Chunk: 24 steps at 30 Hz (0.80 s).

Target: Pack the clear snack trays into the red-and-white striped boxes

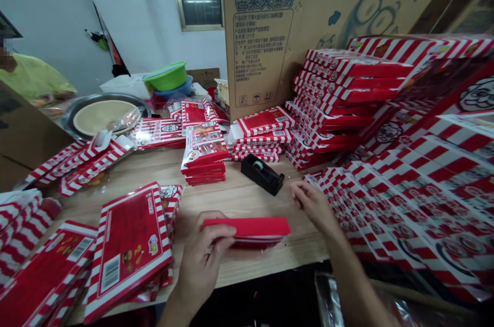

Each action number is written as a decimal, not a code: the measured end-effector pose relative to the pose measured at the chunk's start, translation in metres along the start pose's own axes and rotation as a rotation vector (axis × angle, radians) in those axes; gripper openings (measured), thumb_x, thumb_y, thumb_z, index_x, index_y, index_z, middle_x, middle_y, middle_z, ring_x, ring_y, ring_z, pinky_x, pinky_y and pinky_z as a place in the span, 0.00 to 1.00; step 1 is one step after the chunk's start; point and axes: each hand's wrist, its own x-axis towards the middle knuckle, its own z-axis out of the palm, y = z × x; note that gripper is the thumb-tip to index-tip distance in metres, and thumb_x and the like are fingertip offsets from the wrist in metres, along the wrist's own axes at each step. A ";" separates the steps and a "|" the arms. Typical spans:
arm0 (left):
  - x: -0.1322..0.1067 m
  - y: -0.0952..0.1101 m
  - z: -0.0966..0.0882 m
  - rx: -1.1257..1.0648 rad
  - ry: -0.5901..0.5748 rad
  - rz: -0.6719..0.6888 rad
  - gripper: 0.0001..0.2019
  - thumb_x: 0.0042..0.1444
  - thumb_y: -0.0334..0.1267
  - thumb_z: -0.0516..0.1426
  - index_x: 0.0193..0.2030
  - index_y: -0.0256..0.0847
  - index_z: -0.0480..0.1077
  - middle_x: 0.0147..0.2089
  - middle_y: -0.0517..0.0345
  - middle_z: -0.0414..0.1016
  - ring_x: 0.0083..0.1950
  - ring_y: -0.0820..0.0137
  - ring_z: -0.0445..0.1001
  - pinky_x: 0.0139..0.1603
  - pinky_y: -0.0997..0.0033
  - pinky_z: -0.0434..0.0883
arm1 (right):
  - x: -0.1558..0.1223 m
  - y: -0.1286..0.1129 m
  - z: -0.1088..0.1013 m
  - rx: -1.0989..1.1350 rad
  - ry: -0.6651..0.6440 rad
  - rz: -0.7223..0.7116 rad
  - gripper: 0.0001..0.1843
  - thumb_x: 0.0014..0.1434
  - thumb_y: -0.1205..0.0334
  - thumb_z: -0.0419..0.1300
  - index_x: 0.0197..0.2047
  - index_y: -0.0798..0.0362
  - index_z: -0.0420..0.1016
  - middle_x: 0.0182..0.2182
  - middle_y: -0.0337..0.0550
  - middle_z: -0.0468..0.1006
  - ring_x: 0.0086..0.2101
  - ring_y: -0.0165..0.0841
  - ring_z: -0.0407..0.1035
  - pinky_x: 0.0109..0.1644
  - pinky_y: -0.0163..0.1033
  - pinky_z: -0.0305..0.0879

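Note:
My left hand [208, 244] grips the left end of a red box [250, 226], thumb on the near side and fingers around its end. The box is held on edge above the wooden table, its red side facing up and a striped face below, slightly blurred. To its right, my right hand [306, 201] is raised with thumb and fingertips pinched together; whatever is between them is too small to make out. Just left of those fingertips sits a black tape dispenser [262, 174] with a roll of tape in it.
Red-and-white striped boxes [339, 106] rise in tall stacks on the right. More flat boxes [129, 250] lie at the left, and a short stack [204, 155] stands mid-table. Behind are a large carton [262, 49], a metal basin [71, 113] and a person in a yellow top [34, 77].

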 end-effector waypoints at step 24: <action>0.000 0.053 -0.023 -0.468 -0.420 -0.303 0.08 0.61 0.39 0.55 0.36 0.38 0.74 0.35 0.57 0.68 0.38 0.74 0.69 0.41 0.76 0.66 | -0.057 -0.128 0.037 -0.407 -1.372 -0.085 0.30 0.53 0.33 0.55 0.33 0.55 0.73 0.23 0.36 0.68 0.23 0.27 0.60 0.25 0.32 0.52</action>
